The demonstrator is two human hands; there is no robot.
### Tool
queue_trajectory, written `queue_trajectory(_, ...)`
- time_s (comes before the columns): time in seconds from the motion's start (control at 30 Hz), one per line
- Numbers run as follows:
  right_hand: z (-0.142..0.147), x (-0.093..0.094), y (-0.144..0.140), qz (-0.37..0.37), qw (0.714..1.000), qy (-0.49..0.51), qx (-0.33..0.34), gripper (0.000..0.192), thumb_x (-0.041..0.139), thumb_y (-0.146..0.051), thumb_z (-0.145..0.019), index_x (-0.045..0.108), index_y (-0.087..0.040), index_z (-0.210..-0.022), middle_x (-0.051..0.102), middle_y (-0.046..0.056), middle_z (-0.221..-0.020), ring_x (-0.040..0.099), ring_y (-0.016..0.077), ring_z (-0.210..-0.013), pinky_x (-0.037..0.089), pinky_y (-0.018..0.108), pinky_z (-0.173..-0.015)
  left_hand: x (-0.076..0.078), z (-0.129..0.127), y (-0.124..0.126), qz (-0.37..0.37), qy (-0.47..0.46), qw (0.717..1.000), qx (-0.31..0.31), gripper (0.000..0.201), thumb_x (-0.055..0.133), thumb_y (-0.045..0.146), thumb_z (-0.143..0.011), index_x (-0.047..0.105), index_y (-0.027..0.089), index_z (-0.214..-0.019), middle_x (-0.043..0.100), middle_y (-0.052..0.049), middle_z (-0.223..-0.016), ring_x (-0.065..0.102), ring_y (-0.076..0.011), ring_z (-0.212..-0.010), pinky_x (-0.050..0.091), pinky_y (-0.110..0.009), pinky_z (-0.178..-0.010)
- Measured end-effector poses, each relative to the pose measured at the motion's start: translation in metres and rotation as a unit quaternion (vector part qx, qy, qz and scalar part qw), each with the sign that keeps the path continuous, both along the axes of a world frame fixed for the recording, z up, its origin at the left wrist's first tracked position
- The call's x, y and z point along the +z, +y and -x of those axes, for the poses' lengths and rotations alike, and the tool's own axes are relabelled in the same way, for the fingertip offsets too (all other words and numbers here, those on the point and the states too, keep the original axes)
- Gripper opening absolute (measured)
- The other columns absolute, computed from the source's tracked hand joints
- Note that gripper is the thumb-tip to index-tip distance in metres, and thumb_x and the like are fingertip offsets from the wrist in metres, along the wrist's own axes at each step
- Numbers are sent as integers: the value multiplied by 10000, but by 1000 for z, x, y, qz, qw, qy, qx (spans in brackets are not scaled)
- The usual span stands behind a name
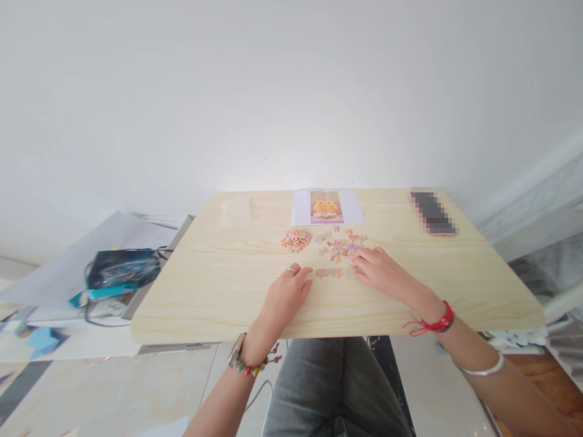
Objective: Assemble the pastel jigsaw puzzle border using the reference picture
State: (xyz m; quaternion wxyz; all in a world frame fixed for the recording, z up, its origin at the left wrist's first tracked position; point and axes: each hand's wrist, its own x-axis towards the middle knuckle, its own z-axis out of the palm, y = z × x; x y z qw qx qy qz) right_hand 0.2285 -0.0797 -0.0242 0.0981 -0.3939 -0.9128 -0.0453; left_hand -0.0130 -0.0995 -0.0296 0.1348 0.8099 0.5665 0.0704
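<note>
A pale wall (273, 91) stands behind the light wooden table (195, 297). On the left hand (283, 296), thumb and index finger sit slightly apart, with nothing visible between them, just left of a short strip of puzzle pieces (325, 273). The right hand (382, 273) has its fingertips drawn together at the right edge of the loose pieces (339, 247); whether they pinch one, I cannot tell. Picking looks like the step in hand: best to take one piece by its edges, keep the wrist high so neighbours aren't dragged, and rest a left fingertip lightly on the strip so it stays straight. Farther out, a denser pile (296, 240) is better left undisturbed. Beyond it lies the printed picture sheet (327, 207), handy for checking colours, with a phone (432, 212) well apart to the right
</note>
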Motion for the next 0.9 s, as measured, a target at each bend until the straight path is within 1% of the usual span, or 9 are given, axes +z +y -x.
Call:
queue_trajectory(0.13,4,-2,1,-5,1000,-21,4,167,452,-173,-878,579,-151,-772,582,70,-854,523,185,-819,335,328,-722,-2,-3,-1,-3,8,1000,-18,292,404,210,-890,551,223,-1142,563,-57,-965,603,-172,-849,472,-268,-758)
queue_trajectory(0.23,5,-1,3,-4,999,-32,12,170,458,-180,-878,580,-147,-764,576,68,-835,517,182,-799,330,325,-714,-1,-4,-2,6,14,1000,-23,300,400,205,-891,555,235,-1145,559,-51,-942,602,-164,-830,476,-267,-750)
queue_trajectory(0.47,8,-3,4,13,999,-34,4,156,470,-167,-870,591,-134,-778,574,70,-845,525,182,-816,326,323,-722,3,-6,-3,16,18,999,-29,296,389,206,-898,571,221,-1130,556,-56,-926,601,-168,-829,481,-271,-749)
queue_trajectory(0.73,9,-1,4,31,999,-36,-5,155,481,-161,-860,612,-131,-782,580,73,-852,529,180,-804,330,325,-725,2,-6,-3,11,24,999,-30,306,379,211,-901,547,224,-1156,550,-58,-937,601,-178,-826,486,-289,-742)
queue_trajectory(0.83,9,-1,5,29,999,-30,-5,146,502,-165,-851,617,-134,-765,590,72,-850,535,182,-813,327,328,-729,4,-13,-4,3,31,999,-39,304,392,207,-895,527,228,-1167,546,-54,-941,592,-176,-836,484,-278,-734)
queue_trajectory(0.9,9,-1,5,29,999,-25,-5,132,517,-156,-841,620,-134,-761,597,74,-853,539,183,-829,326,324,-729,5,-23,-5,-3,33,998,-59,298,401,202,-890,521,236,-1161,544,-49,-942,585,-175,-845,482,-269,-722)
